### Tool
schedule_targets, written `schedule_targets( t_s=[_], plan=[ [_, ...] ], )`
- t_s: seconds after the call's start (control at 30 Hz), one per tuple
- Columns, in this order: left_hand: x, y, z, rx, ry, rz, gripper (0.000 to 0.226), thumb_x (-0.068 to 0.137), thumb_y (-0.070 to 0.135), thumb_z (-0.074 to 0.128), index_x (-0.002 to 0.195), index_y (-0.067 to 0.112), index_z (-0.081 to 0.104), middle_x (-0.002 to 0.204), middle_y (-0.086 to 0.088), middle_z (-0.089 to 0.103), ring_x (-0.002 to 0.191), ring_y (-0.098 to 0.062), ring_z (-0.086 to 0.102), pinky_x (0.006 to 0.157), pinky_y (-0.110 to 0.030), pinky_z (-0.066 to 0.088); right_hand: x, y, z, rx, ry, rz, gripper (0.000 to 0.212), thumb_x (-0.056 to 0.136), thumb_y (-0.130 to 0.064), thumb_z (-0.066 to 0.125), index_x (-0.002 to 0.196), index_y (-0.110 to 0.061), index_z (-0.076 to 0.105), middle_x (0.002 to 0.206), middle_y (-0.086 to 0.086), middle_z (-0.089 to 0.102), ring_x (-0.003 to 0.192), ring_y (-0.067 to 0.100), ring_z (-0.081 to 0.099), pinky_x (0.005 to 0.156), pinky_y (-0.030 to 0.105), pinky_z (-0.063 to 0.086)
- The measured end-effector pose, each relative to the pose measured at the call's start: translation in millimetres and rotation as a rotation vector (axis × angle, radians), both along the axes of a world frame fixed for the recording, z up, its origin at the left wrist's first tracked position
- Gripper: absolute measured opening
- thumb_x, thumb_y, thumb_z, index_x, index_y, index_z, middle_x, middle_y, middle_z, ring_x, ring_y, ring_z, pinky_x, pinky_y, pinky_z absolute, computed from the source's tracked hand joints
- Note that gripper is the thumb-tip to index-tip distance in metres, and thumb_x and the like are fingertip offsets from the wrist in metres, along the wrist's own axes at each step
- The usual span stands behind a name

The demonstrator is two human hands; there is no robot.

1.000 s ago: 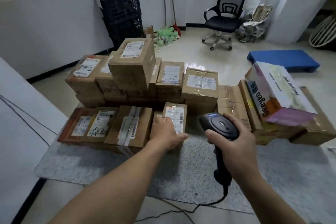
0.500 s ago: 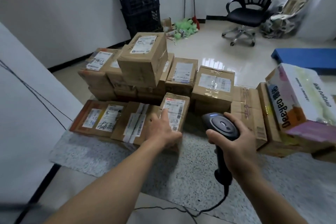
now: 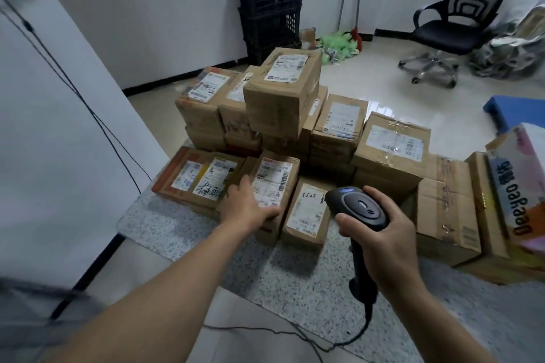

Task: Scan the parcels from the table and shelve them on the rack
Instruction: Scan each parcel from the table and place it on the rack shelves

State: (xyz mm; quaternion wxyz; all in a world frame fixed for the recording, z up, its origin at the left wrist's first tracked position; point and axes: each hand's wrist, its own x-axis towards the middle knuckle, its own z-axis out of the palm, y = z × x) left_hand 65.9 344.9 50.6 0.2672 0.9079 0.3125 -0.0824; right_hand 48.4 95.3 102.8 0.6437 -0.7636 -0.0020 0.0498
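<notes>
Pick-for-scan step, by my judgement: one parcel is in hand at the front row, the stack behind is full, and the rack is out of view. Far left, flat brown cardboard parcels point(image 3: 191, 177) lie on the grey speckled stone table point(image 3: 182, 233), touching the gripped one. Left hand point(image 3: 250, 209) reaches forward with a straight forearm and grips a small brown cardboard parcel with a white shipping label point(image 3: 275, 183) at its near left corner. The thumb is clamped over the near top edge and the other fingers go down the left side, mostly hidden. Label faces up; cannot tell if the parcel is clear of the table. Just beside it sits a brown labelled parcel with handwritten digits point(image 3: 308, 211). Right hand point(image 3: 380, 242) is wrapped tight around a black handheld barcode scanner point(image 3: 358, 209) with a trailing cord, head aimed at the front row. Next move likely calls for bringing the scanner head and the label's barcode into line, then carrying the parcel off. Far right, a colourful printed carton point(image 3: 519, 186) rests on bigger brown boxes.
</notes>
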Motion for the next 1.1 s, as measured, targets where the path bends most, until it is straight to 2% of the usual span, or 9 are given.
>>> schedule_targets(
  t_s=[0.1,0.2,0.37,0.57,0.7,0.77,0.9,1.0,1.1],
  plan=[
    [1.6,7.5,-5.5,-0.142,0.026,0.098,0.097,0.061,0.059,0.089,0.136,0.013,0.047,0.134,-0.011,0.056,0.12,-0.031,0.057,0.096,-0.041,0.052,-0.7,4.1,-0.1,-0.005,0.001,-0.004,0.099,0.05,-0.056,0.082,0.14,-0.027,0.054,0.112,-0.005,0.071,0.096,0.021,0.073,0.084,0.054,0.061],
    [0.2,12.8,-7.9,-0.247,-0.039,0.195,0.081,0.064,0.044,0.092,0.126,0.014,0.051,0.126,-0.006,0.062,0.113,-0.028,0.061,0.081,-0.036,0.056,-2.4,8.7,0.7,0.005,0.002,-0.008,0.098,0.05,-0.054,0.083,0.14,-0.025,0.055,0.111,-0.004,0.071,0.097,0.02,0.072,0.085,0.051,0.062],
    [-2.8,12.5,-7.8,-0.26,-0.068,0.266,0.063,0.068,0.03,0.092,0.11,0.018,0.046,0.118,-0.008,0.061,0.107,-0.028,0.061,0.088,-0.04,0.054,-6.9,20.0,4.4,0.031,-0.002,-0.006,0.088,0.058,-0.034,0.084,0.14,-0.019,0.056,0.106,-0.005,0.071,0.093,0.008,0.072,0.081,0.037,0.062],
    [-0.1,6.7,-4.1,-0.29,-0.043,0.262,0.06,0.07,0.023,0.09,0.111,0.016,0.047,0.116,-0.008,0.06,0.107,-0.03,0.061,0.087,-0.042,0.057,-12.6,30.5,9.1,0.039,-0.01,-0.015,0.087,0.058,-0.033,0.084,0.139,-0.019,0.057,0.106,-0.005,0.072,0.093,0.008,0.072,0.078,0.034,0.061],
    [-5.7,7.8,-4.5,-0.366,-0.052,0.347,0.067,0.068,0.02,0.091,0.118,0.014,0.047,0.123,-0.012,0.061,0.111,-0.033,0.062,0.088,-0.047,0.059,-16.4,33.0,8.8,0.034,-0.008,-0.031,0.087,0.058,-0.033,0.084,0.139,-0.019,0.057,0.107,-0.005,0.072,0.092,0.014,0.073,0.08,0.04,0.062],
    [-11.5,10.2,-6.5,-0.436,-0.063,0.403,0.068,0.07,0.017,0.09,0.122,0.013,0.048,0.125,-0.013,0.061,0.109,-0.031,0.062,0.08,-0.041,0.059,-19.0,34.6,9.9,0.029,-0.014,-0.029,0.087,0.057,-0.033,0.083,0.139,-0.018,0.057,0.107,-0.007,0.07,0.092,0.008,0.072,0.079,0.033,0.061],
    [-24.7,12.0,-10.6,-0.603,-0.093,0.479,0.064,0.076,0.013,0.086,0.129,0.01,0.051,0.124,-0.012,0.064,0.099,-0.027,0.062,0.055,-0.028,0.045,-24.5,38.9,13.2,0.028,-0.026,0.001,0.087,0.058,-0.034,0.08,0.14,-0.016,0.056,0.107,-0.012,0.067,0.091,-0.005,0.068,0.069,0.015,0.056],
    [-27.5,14.4,-15.0,-0.699,-0.127,0.53,0.055,0.076,0.007,0.085,0.119,0.012,0.05,0.119,-0.012,0.064,0.096,-0.027,0.063,0.057,-0.032,0.05,-27.7,41.4,15.1,0.026,-0.025,0.012,0.087,0.057,-0.033,0.081,0.139,-0.016,0.057,0.105,-0.01,0.067,0.092,-0.005,0.068,0.07,0.017,0.056],
    [-29.2,18.9,-17.6,-0.794,-0.136,0.562,0.054,0.073,0.002,0.085,0.116,0.011,0.052,0.116,-0.014,0.065,0.099,-0.03,0.066,0.072,-0.04,0.06,-30.1,41.9,15.7,0.025,-0.022,0.013,0.085,0.06,-0.027,0.086,0.139,-0.015,0.057,0.103,-0.008,0.068,0.093,-0.002,0.069,0.074,0.023,0.056]
  ],
)
